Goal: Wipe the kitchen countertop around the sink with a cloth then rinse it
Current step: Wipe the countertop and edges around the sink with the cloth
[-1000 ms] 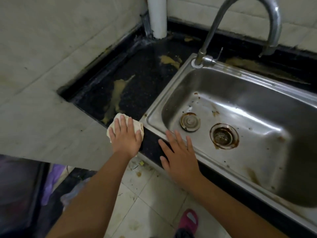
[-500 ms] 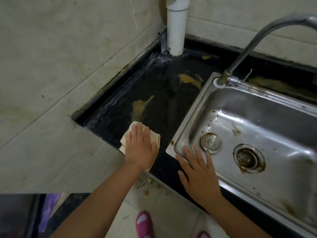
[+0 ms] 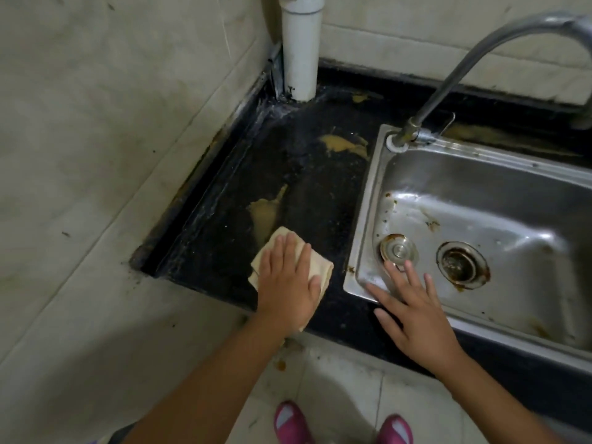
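A black countertop (image 3: pixel 307 187) lies left of a steel sink (image 3: pixel 499 174). Yellowish smears mark it: one (image 3: pixel 266 213) just beyond the cloth, another (image 3: pixel 346 144) near the sink's back corner. My left hand (image 3: pixel 286 283) presses flat on a folded beige cloth (image 3: pixel 320 270) near the counter's front edge, fingers straight. My right hand (image 3: pixel 416 312) rests flat with spread fingers on the sink's front left rim, holding nothing. A curved metal tap (image 3: pixel 464 68) rises from the sink's back left corner.
A white pipe (image 3: pixel 301 52) stands in the back corner against tiled walls. A tiled ledge (image 3: pixel 80 235) borders the counter on the left. The sink holds a stopper (image 3: pixel 398 249) and a rusty drain (image 3: pixel 461 264). Pink slippers (image 3: pixel 290 423) show on the floor below.
My left hand has slid the cloth forward along the counter toward the yellow smear. My right hand stays on the sink rim. The camera has shifted, showing more of the back corner.
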`<state>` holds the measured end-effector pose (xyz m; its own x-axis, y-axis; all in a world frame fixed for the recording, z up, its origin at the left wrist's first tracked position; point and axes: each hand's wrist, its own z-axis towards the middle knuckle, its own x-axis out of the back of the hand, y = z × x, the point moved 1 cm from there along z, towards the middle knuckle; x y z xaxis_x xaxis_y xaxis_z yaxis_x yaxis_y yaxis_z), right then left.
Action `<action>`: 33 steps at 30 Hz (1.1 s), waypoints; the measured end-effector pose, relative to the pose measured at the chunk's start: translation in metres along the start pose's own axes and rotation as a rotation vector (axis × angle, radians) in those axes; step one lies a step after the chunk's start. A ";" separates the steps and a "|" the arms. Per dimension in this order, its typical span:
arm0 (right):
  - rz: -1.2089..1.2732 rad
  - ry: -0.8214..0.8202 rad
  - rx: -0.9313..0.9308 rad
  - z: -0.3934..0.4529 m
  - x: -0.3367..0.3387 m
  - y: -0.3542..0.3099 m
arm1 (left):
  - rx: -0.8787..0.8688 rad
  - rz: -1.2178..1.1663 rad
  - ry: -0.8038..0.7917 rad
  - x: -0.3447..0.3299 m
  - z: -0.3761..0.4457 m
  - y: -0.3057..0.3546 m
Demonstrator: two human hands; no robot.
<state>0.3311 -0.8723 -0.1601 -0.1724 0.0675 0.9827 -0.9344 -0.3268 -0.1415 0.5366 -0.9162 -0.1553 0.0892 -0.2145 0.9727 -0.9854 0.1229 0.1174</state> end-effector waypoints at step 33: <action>-0.105 -0.011 -0.265 0.019 -0.022 -0.044 | -0.157 0.092 0.046 -0.003 0.010 -0.062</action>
<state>0.3815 -0.8770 -0.1736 -0.0682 0.0771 0.9947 -0.9962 -0.0602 -0.0637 0.5964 -0.9328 -0.1674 0.0095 -0.1513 0.9884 -0.9554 0.2905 0.0537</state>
